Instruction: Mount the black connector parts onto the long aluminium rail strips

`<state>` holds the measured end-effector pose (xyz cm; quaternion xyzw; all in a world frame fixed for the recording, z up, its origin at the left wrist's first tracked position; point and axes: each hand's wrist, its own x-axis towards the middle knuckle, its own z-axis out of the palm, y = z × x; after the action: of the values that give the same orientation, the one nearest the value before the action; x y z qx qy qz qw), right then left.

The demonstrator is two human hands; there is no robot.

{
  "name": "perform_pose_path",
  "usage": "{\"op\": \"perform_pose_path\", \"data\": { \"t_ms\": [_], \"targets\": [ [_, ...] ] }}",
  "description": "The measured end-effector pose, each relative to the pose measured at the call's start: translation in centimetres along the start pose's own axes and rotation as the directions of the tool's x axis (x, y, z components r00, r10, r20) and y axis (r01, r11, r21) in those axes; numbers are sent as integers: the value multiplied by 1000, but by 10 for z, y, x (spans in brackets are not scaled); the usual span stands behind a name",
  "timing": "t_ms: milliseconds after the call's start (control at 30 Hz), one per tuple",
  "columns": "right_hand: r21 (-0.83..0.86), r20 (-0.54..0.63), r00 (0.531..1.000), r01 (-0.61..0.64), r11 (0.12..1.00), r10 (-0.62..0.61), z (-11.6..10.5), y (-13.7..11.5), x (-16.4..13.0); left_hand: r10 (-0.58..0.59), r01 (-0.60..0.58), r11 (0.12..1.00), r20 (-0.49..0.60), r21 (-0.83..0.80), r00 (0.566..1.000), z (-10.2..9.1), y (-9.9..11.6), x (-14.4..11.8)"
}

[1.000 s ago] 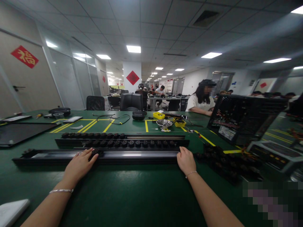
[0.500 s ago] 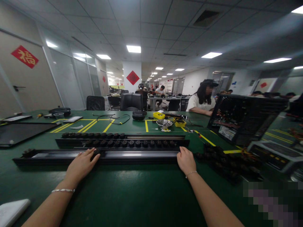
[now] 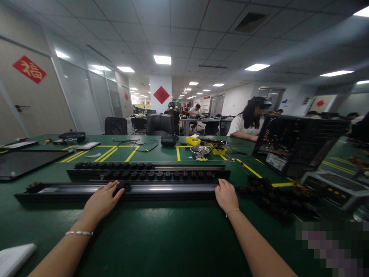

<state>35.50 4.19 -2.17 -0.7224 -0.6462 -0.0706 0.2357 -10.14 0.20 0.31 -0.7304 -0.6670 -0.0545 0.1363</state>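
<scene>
Resting on near rail point(image 3: 170, 189), both hands. Left hand point(image 3: 100, 202) flat, fingers loose, fingertips point(image 3: 117, 187) touching small black slider point(image 3: 122, 185) on rail top. Right hand point(image 3: 226, 196) curled over rail's right end, gripping it. Rail lies crosswise on green table point(image 3: 161, 238), second rail point(image 3: 150, 172) with row of black knobs just behind.
</scene>
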Motion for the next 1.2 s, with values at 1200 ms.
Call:
{"op": "perform_pose_path", "data": {
  "t_ms": [1200],
  "targets": [
    [-33,-7,1000,12,999,-12,4,2,2,37,-40,999,-78,-36,996,5,16,2]
  ]
}}
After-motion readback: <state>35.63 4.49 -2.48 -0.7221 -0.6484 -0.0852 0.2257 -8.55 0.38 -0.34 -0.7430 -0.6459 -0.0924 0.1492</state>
